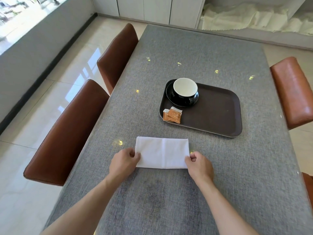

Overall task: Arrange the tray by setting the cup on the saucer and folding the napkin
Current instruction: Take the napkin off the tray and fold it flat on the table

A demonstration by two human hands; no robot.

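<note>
A white napkin [162, 152] lies folded into a flat rectangle on the grey table, in front of the tray. My left hand [124, 161] pinches its left edge and my right hand [199, 164] pinches its right edge. Farther back, a dark brown tray [213, 114] holds a black saucer [171, 97] at its far left corner. A black cup with a white inside [185, 89] stands upright on the saucer.
Orange sugar packets [172, 114] lie at the tray's near left corner. The grey table [194, 53] stretches beyond the tray. Two brown chairs [67, 133] stand along the left side, and another brown chair [294, 92] on the right.
</note>
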